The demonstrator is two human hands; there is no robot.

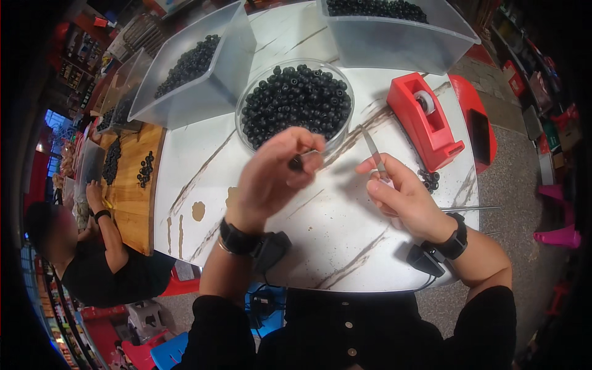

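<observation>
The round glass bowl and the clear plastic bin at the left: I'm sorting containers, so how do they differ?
The glass bowl is round and low; the plastic bin is rectangular with tall walls. The bowl is heaped nearly full of black beads; the bin holds only a smaller pile in its bottom. The bowl sits level, while the bin looks tilted. Both are see-through and hold the same black beads.
</observation>
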